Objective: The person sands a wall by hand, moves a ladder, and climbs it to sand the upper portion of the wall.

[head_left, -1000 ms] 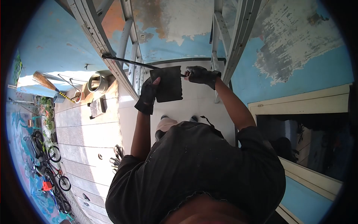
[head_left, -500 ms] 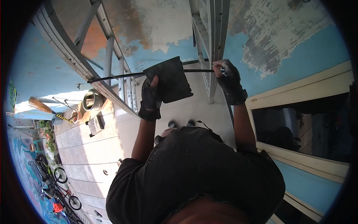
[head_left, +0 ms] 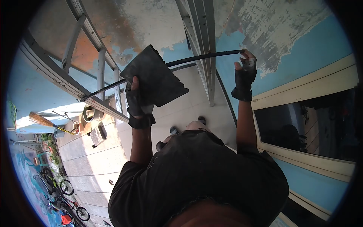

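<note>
My left hand (head_left: 137,102), in a black fingerless glove, grips a dark, flat square sheet (head_left: 155,77) with one ragged edge. The thumb lies across its front and the other fingers are hidden behind. Behind the sheet runs a long, thin black rod (head_left: 206,56), slanting up from the left ladder rail to my right hand. My right hand (head_left: 245,73), gloved the same way, is raised at the rod's right end. Its fingertips are bent over that end, while the thumb sits lower, apart from the rod.
Aluminium ladder rails (head_left: 204,45) stand to both sides of the sheet, before a wall (head_left: 230,49) with peeling blue paint. A framed window (head_left: 302,128) is on the right. A broom (head_left: 41,119), a bucket (head_left: 92,113) and bicycles (head_left: 81,213) are at the left.
The sheet has tilted and shifted left with my left hand. My right hand has moved up and to the right, and the rod's right end now sits higher at its fingertips.
</note>
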Tool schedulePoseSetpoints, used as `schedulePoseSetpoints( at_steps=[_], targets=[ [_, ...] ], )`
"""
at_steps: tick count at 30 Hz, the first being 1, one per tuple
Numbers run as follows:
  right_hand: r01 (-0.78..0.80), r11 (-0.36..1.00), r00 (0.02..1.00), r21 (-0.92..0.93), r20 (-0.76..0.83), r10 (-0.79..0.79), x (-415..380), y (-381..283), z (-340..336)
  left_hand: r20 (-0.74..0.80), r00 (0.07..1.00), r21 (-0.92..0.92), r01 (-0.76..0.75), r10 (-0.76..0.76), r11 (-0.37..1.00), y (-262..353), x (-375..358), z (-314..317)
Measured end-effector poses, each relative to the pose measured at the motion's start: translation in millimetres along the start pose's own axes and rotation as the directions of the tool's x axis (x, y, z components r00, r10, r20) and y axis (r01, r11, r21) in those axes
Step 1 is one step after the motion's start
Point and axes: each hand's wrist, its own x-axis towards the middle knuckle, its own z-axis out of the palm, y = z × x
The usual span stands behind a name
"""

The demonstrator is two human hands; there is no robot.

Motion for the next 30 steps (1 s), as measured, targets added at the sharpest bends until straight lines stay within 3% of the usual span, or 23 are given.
schedulePoseSetpoints(
  at_steps=[2, 3, 5, 6, 7, 9, 10, 11, 13, 16, 19, 22, 24, 25, 28, 30],
  targets=[
    [-0.249, 0.899, 0.967, 0.361, 0.144, 0.210, -5, 30, 5, 0.021, 0.999, -0.005, -0.034, 0.034, 0.999, -2, -2, 8],
    [-0.245, 0.937, 0.949, 0.249, 0.261, 0.178, -11, 48, 10, -0.009, 0.999, -0.005, -0.047, 0.047, 0.999, -3, -1, 7],
    [-0.181, 0.983, 0.799, 0.041, 0.589, 0.123, -9, 56, 22, -0.033, 0.996, -0.009, -0.086, 0.086, 0.996, -3, 6, 14],
    [-0.041, 0.997, 0.824, -0.063, 0.563, 0.069, -5, 34, 35, -0.081, 0.989, 0.036, -0.118, 0.120, 0.992, -4, 5, 17],
    [-0.046, 0.997, 0.820, -0.059, 0.568, 0.071, -7, 35, 46, -0.130, 0.980, 0.082, -0.138, 0.148, 0.987, -6, 2, 18],
    [-0.269, 0.941, 0.686, -0.204, 0.646, 0.336, -2, 45, 60, -0.121, 0.977, 0.111, -0.162, 0.175, 0.981, -12, 2, 16],
    [-0.290, 0.939, 0.695, -0.182, 0.635, 0.338, 2, 47, 59, -0.149, 0.958, 0.207, -0.213, 0.246, 0.955, -16, 5, 15],
    [-0.283, 0.943, 0.689, -0.175, 0.647, 0.327, 10, 49, 56, -0.142, 0.952, 0.220, -0.237, 0.271, 0.946, -17, 6, 13],
    [0.044, 0.966, 0.742, -0.255, 0.656, 0.139, 27, 51, 47, -0.127, 0.938, 0.246, -0.284, 0.321, 0.927, -19, 7, 14],
    [0.028, 0.988, 0.645, -0.152, 0.758, 0.099, 45, 55, 41, -0.157, 0.943, 0.103, -0.279, 0.293, 0.955, -22, 8, 23],
    [0.051, 0.981, 0.580, -0.186, 0.805, 0.122, 52, 58, 42, -0.152, 0.906, 0.336, -0.328, 0.394, 0.883, -20, 12, 23],
    [0.001, 1.000, 0.617, 0.001, 0.787, -0.001, 61, 44, 38, -0.179, 0.916, 0.198, -0.323, 0.358, 0.925, -24, 12, 17],
    [-0.018, 1.000, 0.589, 0.010, 0.808, 0.003, 65, 44, 37, -0.321, 0.874, 0.404, -0.221, 0.364, 0.888, -23, 15, 19],
    [-0.038, 0.999, 0.570, 0.004, 0.822, 0.018, 68, 46, 36, -0.327, 0.868, 0.407, -0.226, 0.372, 0.885, -20, 19, 17],
    [-0.012, 0.998, 0.523, -0.060, 0.851, 0.057, 72, 57, 32, -0.297, 0.906, 0.285, -0.218, 0.303, 0.933, -24, 23, 3],
    [-0.005, 0.999, 0.537, -0.053, 0.842, 0.047, 75, 55, 28, -0.173, 0.899, 0.220, -0.362, 0.401, 0.906, -30, 20, -12]
  ],
)
